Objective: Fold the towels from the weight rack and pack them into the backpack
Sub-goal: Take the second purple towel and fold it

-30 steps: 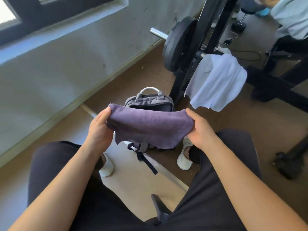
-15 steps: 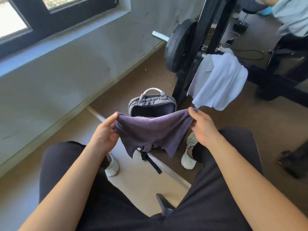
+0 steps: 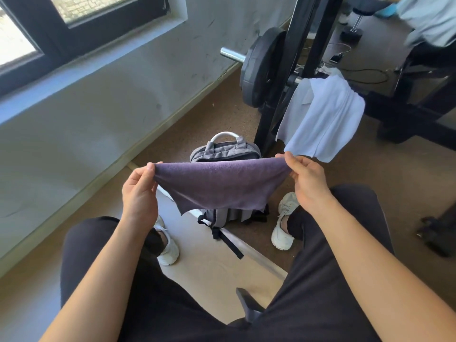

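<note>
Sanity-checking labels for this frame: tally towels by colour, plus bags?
purple towel: 1, pinched by left hand and right hand
white towel: 1, draped on the weight rack
grey backpack: 1, on the floor
Total: 3

Straight shot down to the backpack [image 3: 225, 149] is blocked: the purple towel [image 3: 222, 185] is pulled tight between the left hand [image 3: 139, 191] and right hand [image 3: 307, 181], covering most of its near side. Just far-right of the bag stands the rack upright [image 3: 283, 77] with a weight plate [image 3: 259, 70], and a white towel [image 3: 323, 117] hangs close beyond the right hand. There's open floor [image 3: 177, 134] left of the bag toward the wall [image 3: 98, 119]. Between the 2 knees the gap is free, apart from a loose strap [image 3: 229, 243].
</note>
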Tool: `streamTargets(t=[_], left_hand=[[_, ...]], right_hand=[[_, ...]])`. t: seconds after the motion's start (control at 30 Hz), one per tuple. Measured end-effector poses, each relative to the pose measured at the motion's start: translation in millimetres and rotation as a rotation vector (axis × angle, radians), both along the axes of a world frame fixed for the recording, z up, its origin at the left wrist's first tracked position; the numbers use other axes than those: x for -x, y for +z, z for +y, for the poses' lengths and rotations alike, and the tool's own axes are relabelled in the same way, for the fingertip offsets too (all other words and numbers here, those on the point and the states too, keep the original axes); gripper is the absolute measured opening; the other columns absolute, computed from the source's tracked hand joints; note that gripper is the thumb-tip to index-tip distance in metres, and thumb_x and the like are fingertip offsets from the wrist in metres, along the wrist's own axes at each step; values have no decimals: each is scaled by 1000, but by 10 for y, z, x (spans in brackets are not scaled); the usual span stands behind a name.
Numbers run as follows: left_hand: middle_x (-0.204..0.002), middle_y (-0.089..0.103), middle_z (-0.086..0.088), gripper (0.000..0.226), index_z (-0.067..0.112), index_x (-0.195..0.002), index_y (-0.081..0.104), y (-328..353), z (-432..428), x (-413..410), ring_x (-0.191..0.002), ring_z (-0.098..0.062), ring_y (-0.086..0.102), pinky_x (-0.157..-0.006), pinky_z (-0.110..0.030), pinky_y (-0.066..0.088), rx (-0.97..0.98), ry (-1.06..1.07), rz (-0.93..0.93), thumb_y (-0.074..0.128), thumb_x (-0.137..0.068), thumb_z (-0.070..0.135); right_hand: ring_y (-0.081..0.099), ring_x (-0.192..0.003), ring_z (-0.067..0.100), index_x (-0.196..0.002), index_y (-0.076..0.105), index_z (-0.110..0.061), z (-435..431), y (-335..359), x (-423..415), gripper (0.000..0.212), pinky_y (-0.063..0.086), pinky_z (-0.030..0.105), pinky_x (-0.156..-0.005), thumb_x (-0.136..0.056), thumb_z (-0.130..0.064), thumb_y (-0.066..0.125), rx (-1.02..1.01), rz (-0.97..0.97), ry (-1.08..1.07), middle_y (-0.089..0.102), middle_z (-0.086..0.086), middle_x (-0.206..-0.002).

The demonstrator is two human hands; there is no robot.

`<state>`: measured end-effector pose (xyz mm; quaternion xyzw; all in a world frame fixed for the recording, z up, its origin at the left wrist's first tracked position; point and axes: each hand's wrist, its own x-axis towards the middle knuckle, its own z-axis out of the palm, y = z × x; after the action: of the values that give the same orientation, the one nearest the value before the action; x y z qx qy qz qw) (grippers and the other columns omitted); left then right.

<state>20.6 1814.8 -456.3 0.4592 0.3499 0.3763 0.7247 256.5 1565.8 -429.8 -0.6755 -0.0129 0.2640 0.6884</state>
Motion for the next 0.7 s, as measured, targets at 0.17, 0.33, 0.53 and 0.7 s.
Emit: streamTargets(t=[0.17,0.33,0.53,0.7], left_hand=[[-84,71,5,16,23,-90,74,-13,-51,0,-82,-11,66,-82,-26,54,-4,15,53,65,-99,14],[-83,78,5,14,22,-97,77,-53,-116,-29,-78,-13,69,-68,-28,57,-35,86,218,75,-92,8],[-87,69,-11,15,17,-94,71,-44,-281,-62,-77,-23,64,-71,-39,56,-134,61,297,82,-85,12],[-75,69,0,34,9,-110,67,-34,-416,-175,-75,-21,67,-76,-36,58,74,-165,220,84,-80,6]], right_hand=[[66,-117,19,-107,73,-15,-2,-99,-51,14,48,45,-109,-95,-17,68,-113,66,64,75,2,-112],[67,-112,13,-128,67,-18,30,-210,-22,36,55,45,-100,-93,-11,70,224,-164,19,73,-8,-117],[69,-106,9,-131,65,-10,77,-199,143,40,57,33,-96,-92,-5,69,284,-445,60,74,-1,-116],[73,-97,22,-122,70,-6,152,-173,350,31,60,38,-90,-91,-5,69,296,-600,168,76,5,-102]])
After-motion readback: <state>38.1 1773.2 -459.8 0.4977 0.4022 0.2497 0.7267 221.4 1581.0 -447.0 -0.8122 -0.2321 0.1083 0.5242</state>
